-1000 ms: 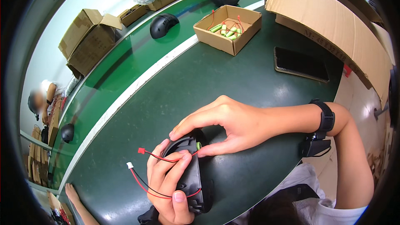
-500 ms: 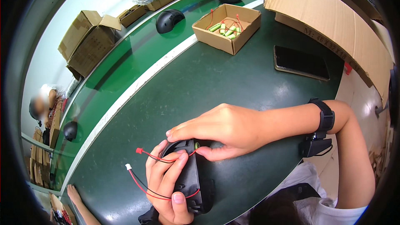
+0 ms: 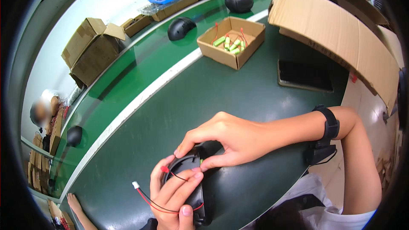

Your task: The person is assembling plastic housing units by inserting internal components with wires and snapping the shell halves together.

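Note:
My left hand [image 3: 172,196] is wrapped round a black plastic housing [image 3: 198,191], held tilted above the dark green table. My right hand [image 3: 232,138] reaches across, its thumb against a small green battery [image 3: 201,162] at the housing's side and its fingertips on the upper rim. Most of the battery is hidden by the thumb and the housing. A red connector [image 3: 164,169] on red and black wires sticks up by my left fingers. From the housing's lower part another wire pair runs over my left hand, ending in a white connector [image 3: 135,185].
Ahead stands a small carton [image 3: 232,61] of green batteries with red leads. To its right are a phone [image 3: 304,76] and a large carton [image 3: 332,30]. Black rounded housings [image 3: 182,28] sit on the green conveyor [image 3: 140,68]. Another person's hand [image 3: 74,204] rests at lower left.
The red connector has shifted right and down, closer to my left fingers. Less of the battery shows beside my right thumb. Both hands stay on the housing, and the head view has shifted slightly.

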Demonstrator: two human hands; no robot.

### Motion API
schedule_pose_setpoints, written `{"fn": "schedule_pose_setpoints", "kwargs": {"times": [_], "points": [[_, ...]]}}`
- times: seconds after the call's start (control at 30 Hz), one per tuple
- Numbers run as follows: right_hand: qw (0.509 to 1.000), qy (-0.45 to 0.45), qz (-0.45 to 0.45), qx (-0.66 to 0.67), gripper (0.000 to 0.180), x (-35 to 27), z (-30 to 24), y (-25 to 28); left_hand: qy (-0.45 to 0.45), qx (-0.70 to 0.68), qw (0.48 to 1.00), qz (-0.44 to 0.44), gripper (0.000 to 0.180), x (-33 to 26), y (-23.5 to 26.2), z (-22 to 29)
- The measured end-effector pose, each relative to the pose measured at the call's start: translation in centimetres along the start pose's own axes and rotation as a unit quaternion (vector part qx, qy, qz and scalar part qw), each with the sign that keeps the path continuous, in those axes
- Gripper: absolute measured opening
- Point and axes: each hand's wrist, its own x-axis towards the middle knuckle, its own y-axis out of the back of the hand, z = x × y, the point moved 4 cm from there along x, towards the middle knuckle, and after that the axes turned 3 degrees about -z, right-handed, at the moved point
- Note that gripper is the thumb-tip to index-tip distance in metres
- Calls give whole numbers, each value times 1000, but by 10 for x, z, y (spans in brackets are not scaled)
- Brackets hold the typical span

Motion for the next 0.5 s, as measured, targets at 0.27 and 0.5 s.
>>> {"fn": "schedule_pose_setpoints", "kwargs": {"times": [0.27, 0.5], "points": [[874, -140, 104, -453, 61, 148, 81, 192, 23, 12, 999, 23, 49, -6, 1, -2], [694, -443, 181, -538, 64, 168, 206, 226, 45, 61, 994, 80, 47, -19, 3, -19]]}}
